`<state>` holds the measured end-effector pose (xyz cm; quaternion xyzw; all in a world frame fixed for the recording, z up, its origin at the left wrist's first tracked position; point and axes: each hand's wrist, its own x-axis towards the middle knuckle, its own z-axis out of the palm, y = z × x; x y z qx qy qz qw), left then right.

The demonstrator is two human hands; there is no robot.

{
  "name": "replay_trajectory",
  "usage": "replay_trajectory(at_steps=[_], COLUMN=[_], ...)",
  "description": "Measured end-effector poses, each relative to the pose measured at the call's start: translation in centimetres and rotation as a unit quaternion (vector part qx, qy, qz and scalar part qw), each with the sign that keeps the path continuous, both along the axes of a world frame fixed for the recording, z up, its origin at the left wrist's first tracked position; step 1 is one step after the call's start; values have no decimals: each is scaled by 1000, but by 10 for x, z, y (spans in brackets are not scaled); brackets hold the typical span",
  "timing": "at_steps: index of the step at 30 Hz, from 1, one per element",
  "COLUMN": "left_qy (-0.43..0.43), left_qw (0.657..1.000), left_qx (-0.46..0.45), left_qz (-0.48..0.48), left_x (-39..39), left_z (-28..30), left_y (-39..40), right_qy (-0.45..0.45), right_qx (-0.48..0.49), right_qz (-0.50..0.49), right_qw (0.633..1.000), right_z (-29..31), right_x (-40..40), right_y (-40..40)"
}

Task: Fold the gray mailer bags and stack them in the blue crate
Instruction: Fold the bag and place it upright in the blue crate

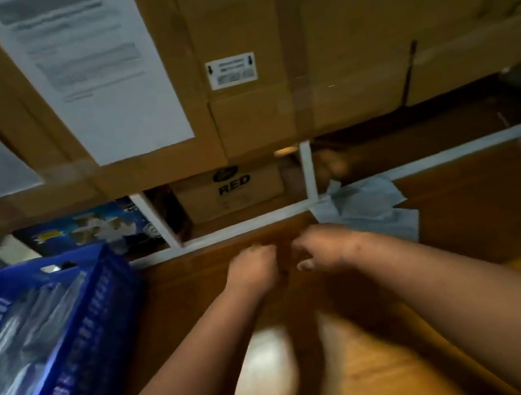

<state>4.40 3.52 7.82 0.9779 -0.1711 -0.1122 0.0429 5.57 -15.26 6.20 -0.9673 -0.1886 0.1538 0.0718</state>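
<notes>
While left hand (pixel 253 266) and right hand (pixel 322 249) hover curled, empty, blue crate (pixel 68 339) sits left, cardboard boxes (pixel 262 57) behind.

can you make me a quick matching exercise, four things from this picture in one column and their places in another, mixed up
Things:
1. crate
2. gray bags
3. RED box
4. paper sheet

Places:
A. taped to the big cardboard box up top
B. on the wooden table, just past the right hand
C. at the left edge, with shiny folded bags inside
D. in the white frame opening under the big boxes

Pairs: 1-C, 2-B, 3-D, 4-A
</notes>
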Motion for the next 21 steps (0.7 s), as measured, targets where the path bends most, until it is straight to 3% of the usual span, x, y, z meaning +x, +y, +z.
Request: replay_trajectory(at_steps=[5,9,16,21], left_qy=[75,24,-17,2], left_qw=[996,999,986,989], left_qx=[0,2,108,103], left_qz=[-39,-40,-128,-110], left_x=[26,50,75,65], left_z=[-46,-66,-81,-87], left_y=[-92,-144,-191,-191], right_qy=[14,-12,-66,-36], right_qx=[-7,-22,-4,22], right_qz=[-173,-226,-223,-223], right_qw=[985,974,973,974], right_z=[-53,-71,-102,-102], right_x=[3,6,50,76], right_y=[-109,-166,-191,-192])
